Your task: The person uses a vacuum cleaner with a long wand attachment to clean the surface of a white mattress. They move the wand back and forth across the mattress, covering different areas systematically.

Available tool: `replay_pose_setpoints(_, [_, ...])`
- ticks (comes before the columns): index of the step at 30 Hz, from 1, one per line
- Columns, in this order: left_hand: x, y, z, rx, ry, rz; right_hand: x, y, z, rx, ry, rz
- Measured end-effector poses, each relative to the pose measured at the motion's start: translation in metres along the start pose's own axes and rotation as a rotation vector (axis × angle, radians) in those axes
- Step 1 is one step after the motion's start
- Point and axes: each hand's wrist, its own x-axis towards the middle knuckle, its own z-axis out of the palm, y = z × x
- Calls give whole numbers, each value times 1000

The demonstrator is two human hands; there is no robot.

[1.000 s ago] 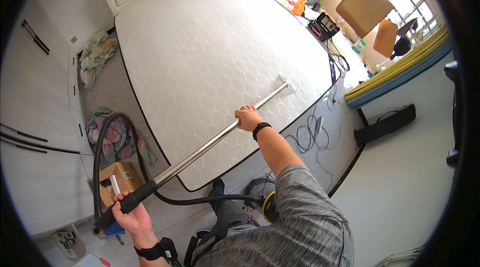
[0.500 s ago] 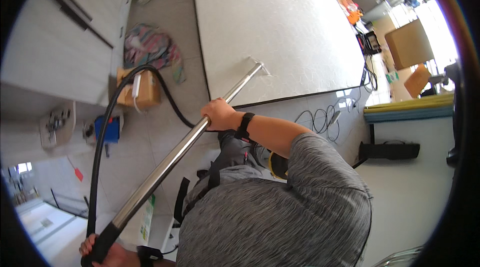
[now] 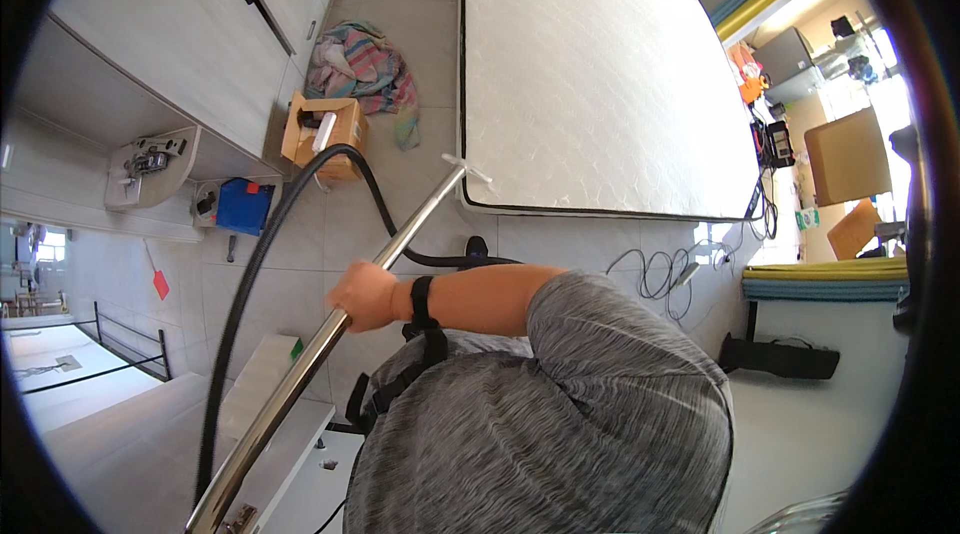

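Observation:
My right hand point(image 3: 363, 296) is wrapped around the shiny metal wand of a vacuum cleaner point(image 3: 318, 352). The wand slants from the bottom edge up to a clear, wide nozzle point(image 3: 466, 169) beside the near left corner of a white quilted mattress point(image 3: 600, 84). Whether the nozzle touches the mattress side, I cannot tell. A black ribbed hose point(image 3: 250, 264) arches left of the wand and runs back behind my right forearm. The wand's lower end leaves the picture at the bottom, and my left hand is out of view.
An open cardboard box point(image 3: 345, 129) and crumpled striped cloth point(image 3: 365, 74) lie on the tiled floor left of the mattress. Loose cables point(image 3: 660, 279) trail along its near side. White cabinets point(image 3: 190, 34) line the left. A white tabletop point(image 3: 330, 474) stands close by my body.
The nozzle has come back off the mattress top toward me and left, to its corner. My right hand has drawn back with the wand. The left hand has gone out of view.

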Motion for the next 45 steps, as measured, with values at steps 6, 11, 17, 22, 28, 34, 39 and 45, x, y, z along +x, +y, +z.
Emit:
replay_pose_setpoints(6, [-89,-103,43,-216,-141,-316,-5,149,-49,-241,-50,-25])
replay_pose_setpoints(11, [-153,-172,135,75,278,-407,3,242,-106,-210,-87,161])
replay_pose_setpoints(17, [-102,-126,143,631,-61,115,-7,175,-75,-114,-58,57])
replay_pose_setpoints(22, [-78,-58,93,-623,-208,-32,-31,75,-39,38,-95,116])
replay_pose_setpoints(28, [-86,-79,64,-870,105,-84,-9,94,-43,-44,-57,178])
replay_pose_setpoints(34, [-84,-169,120,-395,-106,-216,20,210,-86,-110,95,85])
replay_pose_setpoints(39, [-88,-249,164,-53,-213,-400,49,309,-132,-205,101,259])
replay_pose_setpoints(45, [-85,-300,194,174,-167,-496,56,342,-155,-267,216,434])
